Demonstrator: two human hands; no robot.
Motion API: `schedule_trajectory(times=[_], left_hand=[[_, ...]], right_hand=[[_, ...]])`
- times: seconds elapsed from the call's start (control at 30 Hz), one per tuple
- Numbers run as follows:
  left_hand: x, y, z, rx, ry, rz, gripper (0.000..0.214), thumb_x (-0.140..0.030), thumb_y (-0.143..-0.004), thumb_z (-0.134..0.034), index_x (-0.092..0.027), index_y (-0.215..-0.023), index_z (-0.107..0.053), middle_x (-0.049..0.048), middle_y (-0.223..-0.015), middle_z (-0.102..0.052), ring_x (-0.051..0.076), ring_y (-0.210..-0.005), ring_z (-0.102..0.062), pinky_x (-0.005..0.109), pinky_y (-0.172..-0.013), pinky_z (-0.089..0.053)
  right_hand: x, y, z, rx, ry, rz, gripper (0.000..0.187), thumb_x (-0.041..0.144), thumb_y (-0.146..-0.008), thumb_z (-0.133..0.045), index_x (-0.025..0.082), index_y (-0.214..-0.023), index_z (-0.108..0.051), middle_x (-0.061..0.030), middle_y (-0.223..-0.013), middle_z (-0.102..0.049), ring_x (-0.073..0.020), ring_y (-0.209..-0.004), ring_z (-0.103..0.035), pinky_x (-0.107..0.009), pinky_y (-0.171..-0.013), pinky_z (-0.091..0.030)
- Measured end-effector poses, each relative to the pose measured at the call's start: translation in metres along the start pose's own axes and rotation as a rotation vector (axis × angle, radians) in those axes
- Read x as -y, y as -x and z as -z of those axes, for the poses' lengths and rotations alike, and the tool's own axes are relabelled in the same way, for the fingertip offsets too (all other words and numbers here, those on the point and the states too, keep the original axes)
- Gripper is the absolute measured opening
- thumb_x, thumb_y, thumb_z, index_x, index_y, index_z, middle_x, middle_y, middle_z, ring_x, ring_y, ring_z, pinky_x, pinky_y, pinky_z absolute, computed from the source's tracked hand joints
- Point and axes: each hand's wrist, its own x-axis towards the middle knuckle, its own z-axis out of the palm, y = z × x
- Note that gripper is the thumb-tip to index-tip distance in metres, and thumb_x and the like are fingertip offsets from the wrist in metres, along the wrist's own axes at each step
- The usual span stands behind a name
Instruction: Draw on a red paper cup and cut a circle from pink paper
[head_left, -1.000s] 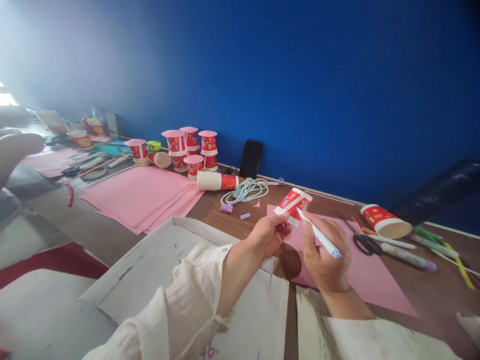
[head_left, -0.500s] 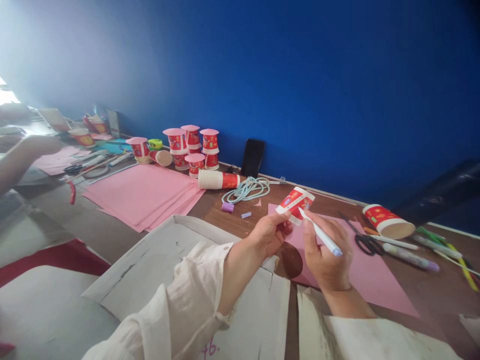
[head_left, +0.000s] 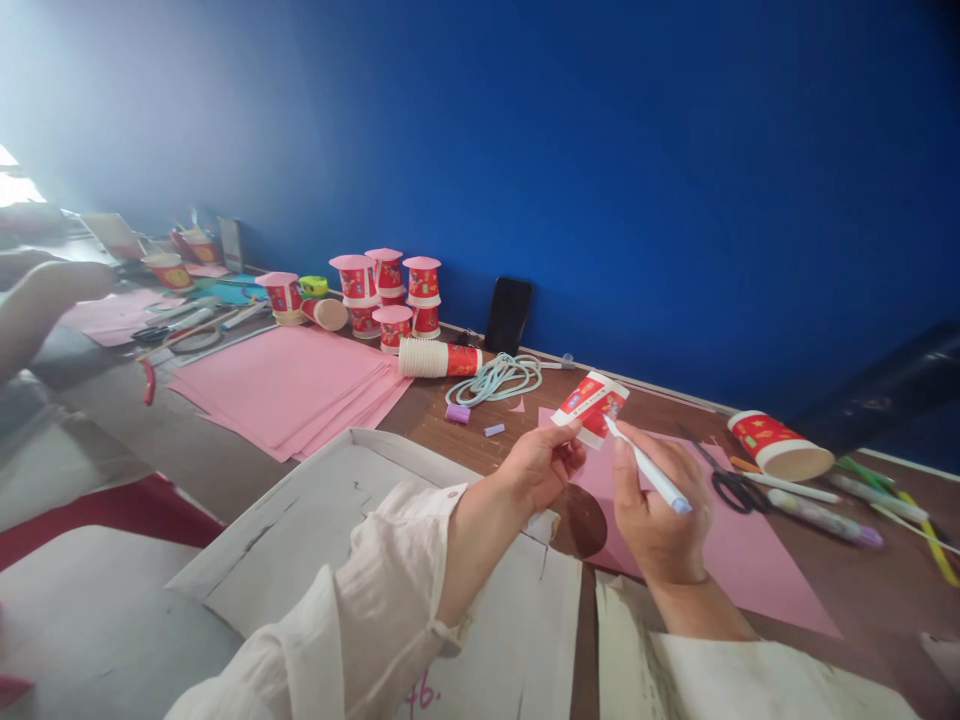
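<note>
Between the thumb and fingers of my left hand (head_left: 541,468) is the lower edge of a red and white paper cup (head_left: 592,400), which looks flattened or cut; its far side is hidden. My right hand (head_left: 664,510) grips a white marker (head_left: 651,465) with a pale blue end. The marker's tip is at the red surface, though I cannot tell whether it touches. Below both hands lies a pink paper sheet (head_left: 757,570). Close to my right hand are black-handled scissors (head_left: 739,490).
Stacked red cups with pink paper tops (head_left: 358,280) stand by the blue wall, near a phone (head_left: 508,315). Pale blue cord (head_left: 499,380), nested cups (head_left: 435,358), pink sheets (head_left: 285,390) and a tipped cup (head_left: 780,445) lie around. Another person's arm (head_left: 45,300) is at far left.
My right hand and the marker have moved slightly right along the red surface. My left hand keeps its hold, and the other person's arm has shifted a little.
</note>
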Motion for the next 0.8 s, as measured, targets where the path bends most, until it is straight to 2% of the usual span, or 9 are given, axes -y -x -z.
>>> schedule_trajectory(times=[0.33,0.53,0.8], left_hand=[[-0.0019,-0.0006,0.0,-0.001,0.035,0.031,0.007,-0.006,-0.081,-0.063,-0.007,-0.074,-0.061,-0.0001,-0.06,-0.053,0.003,-0.049,-0.048,0.012,-0.05,-0.044],[-0.003,-0.0006,-0.001,-0.05,0.056,0.061,0.01,-0.007,-0.082,-0.061,-0.008,-0.072,-0.06,-0.0005,-0.057,-0.052,0.003,-0.048,-0.047,0.011,-0.048,-0.043],[-0.0039,0.0,-0.0014,-0.057,0.053,0.056,0.011,-0.006,-0.082,-0.059,-0.008,-0.072,-0.059,-0.0001,-0.057,-0.052,0.003,-0.048,-0.046,0.011,-0.048,-0.042]], right_hand=[[-0.0003,-0.0002,-0.0009,0.002,0.017,0.004,0.023,0.015,-0.086,-0.061,0.016,-0.108,-0.067,-0.009,-0.091,-0.073,-0.021,-0.083,-0.066,-0.035,-0.081,-0.05],[-0.0005,0.0013,0.0007,-0.044,0.005,-0.018,0.026,0.014,-0.084,-0.062,0.016,-0.11,-0.066,-0.0096,-0.094,-0.072,-0.0204,-0.083,-0.065,-0.035,-0.081,-0.051],[0.0006,0.0002,0.0002,-0.018,0.019,0.002,0.023,0.015,-0.085,-0.061,0.015,-0.108,-0.067,-0.0095,-0.091,-0.072,-0.0203,-0.081,-0.065,-0.035,-0.08,-0.051]])
